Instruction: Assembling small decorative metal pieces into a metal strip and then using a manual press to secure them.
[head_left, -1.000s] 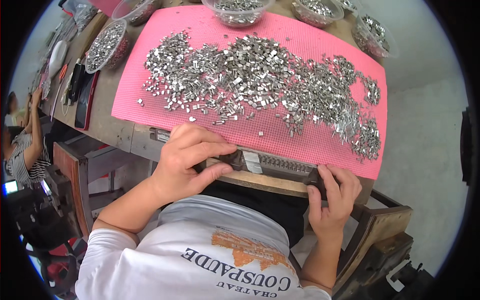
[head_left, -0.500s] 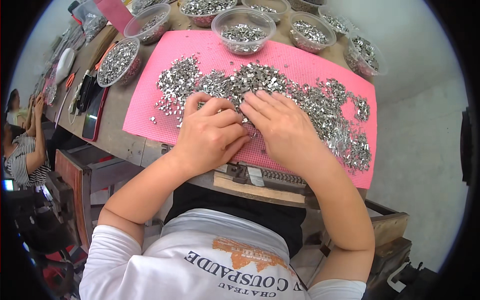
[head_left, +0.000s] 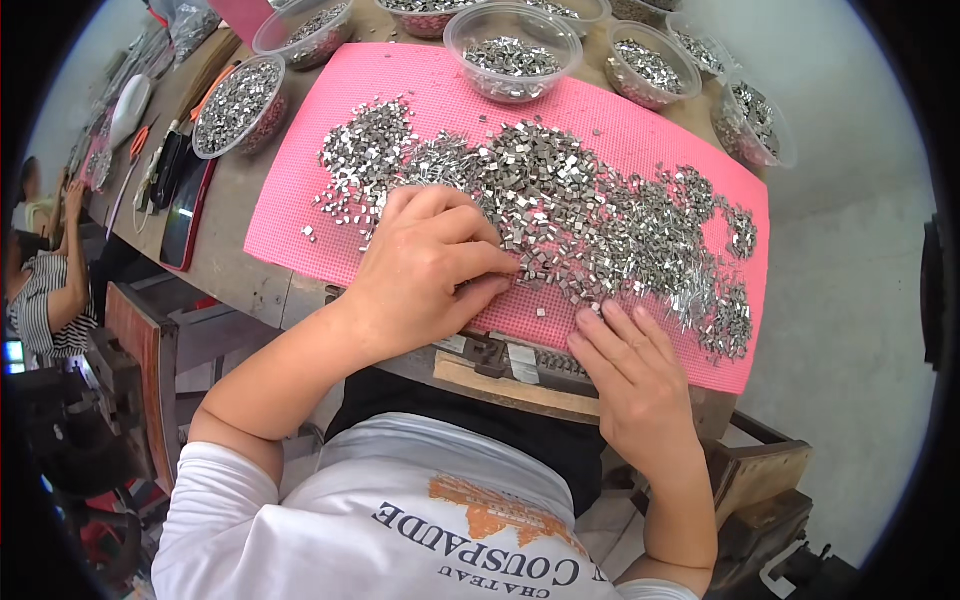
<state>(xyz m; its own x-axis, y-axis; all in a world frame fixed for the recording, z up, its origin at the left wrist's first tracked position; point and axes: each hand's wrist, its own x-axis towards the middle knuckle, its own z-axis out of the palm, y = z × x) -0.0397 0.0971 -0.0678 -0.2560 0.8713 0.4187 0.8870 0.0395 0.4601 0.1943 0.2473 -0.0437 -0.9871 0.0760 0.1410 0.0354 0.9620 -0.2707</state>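
Many small, shiny silver metal pieces (head_left: 545, 180) lie heaped and spread across a pink textured mat (head_left: 290, 215). My left hand (head_left: 430, 260) rests at the near side of the heap, its fingers curled and the thumb and forefinger drawn together at the pieces. Whatever sits between those fingertips is too small to make out. Toward the mat's near edge on the right, my right hand (head_left: 640, 375) lies with fingers stretched out, the tips touching the mat beside the lowest pieces. One loose piece (head_left: 541, 312) lies between the hands.
Clear plastic bowls of metal pieces, such as one on the mat's far edge (head_left: 512, 85) and one at left (head_left: 238, 148), ring the mat. A red-edged phone (head_left: 187, 215) and orange-handled scissors (head_left: 140, 143) lie left. Another person in stripes (head_left: 50, 300) sits far left.
My right hand has slid off the middle of the heap, down and right to the mat's near edge, uncovering pieces. My left hand has shifted slightly right, fingers still curled.
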